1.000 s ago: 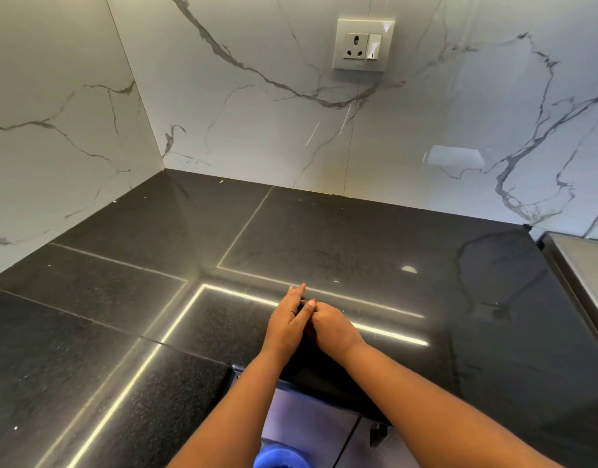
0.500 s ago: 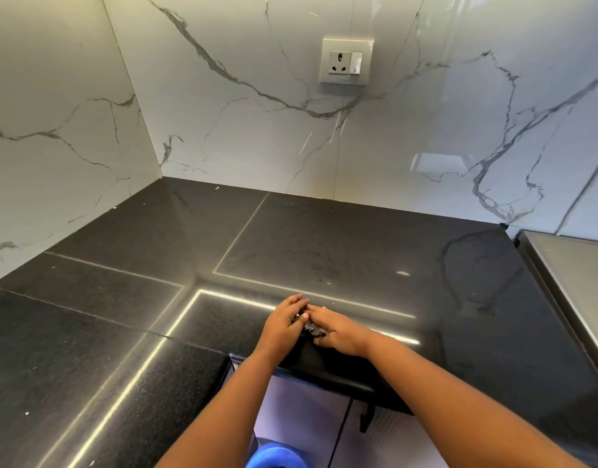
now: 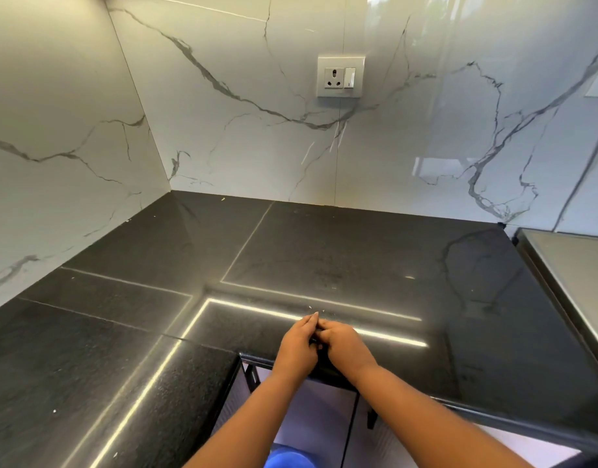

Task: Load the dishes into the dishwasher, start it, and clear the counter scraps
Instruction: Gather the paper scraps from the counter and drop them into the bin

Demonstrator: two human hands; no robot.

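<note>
Black worktop (image 3: 358, 251) filled the lower frame; left hand (image 3: 299, 346), fingers straight and together, met right hand (image 3: 346, 346), fingers curled, hold unclear; crumbs (image 3: 316, 313) lay just above.

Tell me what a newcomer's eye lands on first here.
The left hand and right hand meet, touching, at the front edge of the glossy black counter, across a bright reflected light line. Behind rises a white marble wall with grey veins, bearing a socket plate at upper centre. A few pale scraps lie just beyond the fingertips.
</note>
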